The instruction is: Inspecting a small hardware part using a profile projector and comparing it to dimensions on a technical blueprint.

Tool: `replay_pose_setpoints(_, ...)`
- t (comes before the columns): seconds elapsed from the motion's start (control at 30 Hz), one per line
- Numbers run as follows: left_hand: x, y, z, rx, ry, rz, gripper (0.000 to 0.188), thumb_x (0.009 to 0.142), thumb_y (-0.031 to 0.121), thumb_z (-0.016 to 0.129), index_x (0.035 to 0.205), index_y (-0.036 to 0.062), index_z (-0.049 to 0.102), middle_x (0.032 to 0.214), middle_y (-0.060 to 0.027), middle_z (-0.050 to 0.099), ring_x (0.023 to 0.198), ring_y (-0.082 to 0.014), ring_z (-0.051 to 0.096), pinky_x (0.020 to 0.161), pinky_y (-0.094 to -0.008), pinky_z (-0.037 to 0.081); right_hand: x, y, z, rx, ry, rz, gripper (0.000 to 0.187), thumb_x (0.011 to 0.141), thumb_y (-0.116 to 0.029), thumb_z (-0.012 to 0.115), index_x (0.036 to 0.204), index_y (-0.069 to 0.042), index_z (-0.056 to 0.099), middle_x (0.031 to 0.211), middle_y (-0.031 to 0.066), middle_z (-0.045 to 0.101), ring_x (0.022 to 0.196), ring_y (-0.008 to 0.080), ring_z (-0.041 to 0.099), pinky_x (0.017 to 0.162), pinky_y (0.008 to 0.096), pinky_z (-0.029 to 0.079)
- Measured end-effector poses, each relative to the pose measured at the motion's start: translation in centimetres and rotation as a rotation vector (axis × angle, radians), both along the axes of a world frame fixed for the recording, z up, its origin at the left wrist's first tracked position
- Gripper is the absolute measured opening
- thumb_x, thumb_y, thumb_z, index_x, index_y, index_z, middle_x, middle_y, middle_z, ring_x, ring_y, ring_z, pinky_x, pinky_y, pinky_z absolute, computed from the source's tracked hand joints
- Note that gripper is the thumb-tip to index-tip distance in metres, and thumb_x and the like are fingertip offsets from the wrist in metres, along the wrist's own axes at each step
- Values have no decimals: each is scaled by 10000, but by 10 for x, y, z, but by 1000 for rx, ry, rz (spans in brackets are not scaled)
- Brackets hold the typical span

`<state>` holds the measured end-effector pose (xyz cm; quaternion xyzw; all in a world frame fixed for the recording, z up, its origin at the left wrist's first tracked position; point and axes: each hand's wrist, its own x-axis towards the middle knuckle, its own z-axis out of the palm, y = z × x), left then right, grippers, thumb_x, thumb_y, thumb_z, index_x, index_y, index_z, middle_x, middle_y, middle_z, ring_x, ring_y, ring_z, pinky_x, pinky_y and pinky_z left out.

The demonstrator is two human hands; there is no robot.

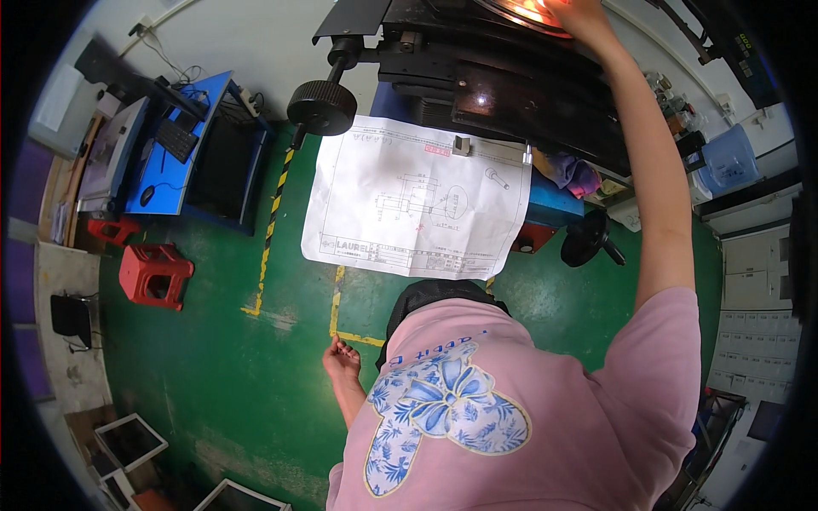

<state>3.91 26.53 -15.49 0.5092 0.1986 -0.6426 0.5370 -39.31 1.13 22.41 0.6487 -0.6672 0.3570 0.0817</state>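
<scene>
My right arm reaches up to the machine, and my right hand (582,19) is over the brightly lit round stage (532,12) at the top edge. Its fingers are partly cut off and lost in the glare, so what they touch is unclear. Low at my left side, my left hand (342,358) has its fingers curled together; anything inside them is too small to make out. Between my body and the machine hangs a creased white technical drawing (366,183), held at its top by a small metal block (462,146).
A black knurled handwheel (322,108) juts from the machine's left, another black handwheel (585,239) from its right. At left stand a blue desk (162,192) with keyboard and mouse, and red stools (156,274). Yellow-black tape (274,230) marks the green floor (230,375).
</scene>
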Motion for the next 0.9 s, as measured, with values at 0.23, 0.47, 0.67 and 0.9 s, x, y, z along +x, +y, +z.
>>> replay_pose_setpoints(0.23, 0, 0, -1, 8, 51, 5, 160, 749, 138, 395, 861, 98, 503, 559, 38, 484, 447, -85, 408, 415, -214, 322, 2, 1, 1, 14, -53, -14, 158, 709, -126, 474, 800, -18, 545, 730, 150, 569, 698, 241, 543, 615, 321, 413)
replay_pose_setpoints(0.47, 0, 0, 1, 5, 16, 10, 156, 757, 139, 393, 864, 98, 499, 559, 36, 483, 439, -86, 398, 408, -216, 315, 0, -1, 0, -13, -1, 14, 148, 701, -112, 480, 784, -16, 555, 714, 138, 573, 684, 240, 546, 607, 315, 414)
replay_pose_setpoints(0.67, 0, 2, 0, 14, 16, 16, 151, 756, 139, 394, 858, 100, 499, 558, 35, 480, 436, -87, 394, 408, -219, 313, -8, -11, -8, -10, -131, 22, 130, 685, -90, 489, 761, -17, 566, 683, 131, 576, 640, 213, 550, 571, 297, 417)
replay_pose_setpoints(0.9, 0, 4, -1, 8, 5, 19, 151, 750, 138, 399, 860, 101, 496, 559, 37, 482, 444, -88, 403, 414, -218, 317, -12, -11, -4, 55, -88, -37, 122, 665, -102, 505, 744, -31, 564, 669, 139, 573, 639, 206, 558, 555, 292, 417)
